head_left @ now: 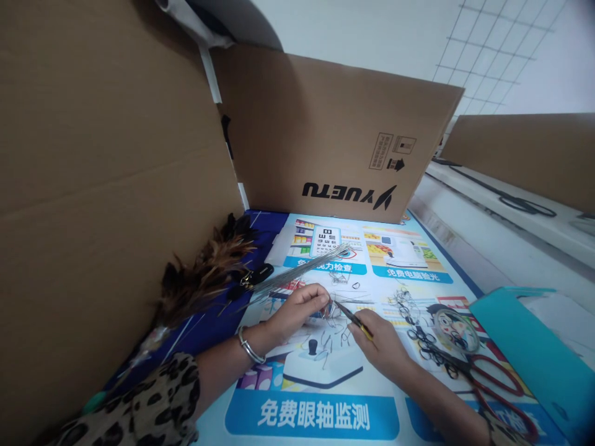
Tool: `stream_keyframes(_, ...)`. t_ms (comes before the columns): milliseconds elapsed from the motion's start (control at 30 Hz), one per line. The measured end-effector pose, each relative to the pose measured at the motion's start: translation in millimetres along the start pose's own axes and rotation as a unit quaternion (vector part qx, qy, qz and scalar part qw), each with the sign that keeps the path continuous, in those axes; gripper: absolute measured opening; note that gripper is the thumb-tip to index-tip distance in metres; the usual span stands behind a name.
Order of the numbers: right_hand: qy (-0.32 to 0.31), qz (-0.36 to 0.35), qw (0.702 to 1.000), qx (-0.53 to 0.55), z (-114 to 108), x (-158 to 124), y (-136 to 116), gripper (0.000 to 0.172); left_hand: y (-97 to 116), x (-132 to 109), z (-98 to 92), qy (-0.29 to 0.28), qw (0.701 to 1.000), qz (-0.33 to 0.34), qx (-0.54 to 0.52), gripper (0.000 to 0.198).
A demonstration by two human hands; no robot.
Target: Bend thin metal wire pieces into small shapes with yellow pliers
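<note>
My left hand (297, 310) is closed in a pinch on a thin piece of wire, just above the printed poster (325, 409) that covers the table. My right hand (379, 341) grips small yellow-handled pliers (353, 318), whose tip meets the wire at my left fingertips. A bundle of long straight wires (302, 269) lies behind my left hand. Small bent wire pieces (339, 337) lie scattered under and around both hands.
Dark wire rings (425, 337) lie in a pile to the right, next to red-handled scissors (497, 378) and a teal box (534, 353). Brown feathers (204, 272) lie at the left. Cardboard walls (325, 130) stand at the left and back.
</note>
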State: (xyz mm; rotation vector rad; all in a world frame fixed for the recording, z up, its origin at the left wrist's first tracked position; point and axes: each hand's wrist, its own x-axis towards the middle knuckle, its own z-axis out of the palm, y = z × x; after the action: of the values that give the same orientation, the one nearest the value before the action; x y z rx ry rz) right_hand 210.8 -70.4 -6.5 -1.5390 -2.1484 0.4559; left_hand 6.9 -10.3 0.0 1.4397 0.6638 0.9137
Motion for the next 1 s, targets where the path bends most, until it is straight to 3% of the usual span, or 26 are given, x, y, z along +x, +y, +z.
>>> stream_keyframes(433, 0.011, -0.009, 1.000, 0.007, 1.0, 0.2, 2.1, 0.018, -3.6, 0.2, -0.8, -0.015, 1.000, -0.010, -0.018, 0.017)
stream_keyframes(667, 0.017, -0.015, 1.000, 0.003, 1.9, -0.6, 0.2, 0.018, -5.8, -1.2, 2.5, -0.054, 0.992, -0.070, -0.086, 0.014)
stream_keyframes(1000, 0.013, -0.010, 1.000, 0.001, 3.3, -0.9, -1.2, 0.017, -13.0, 0.5, 1.1, -0.018, 0.993, -0.099, -0.067, 0.017)
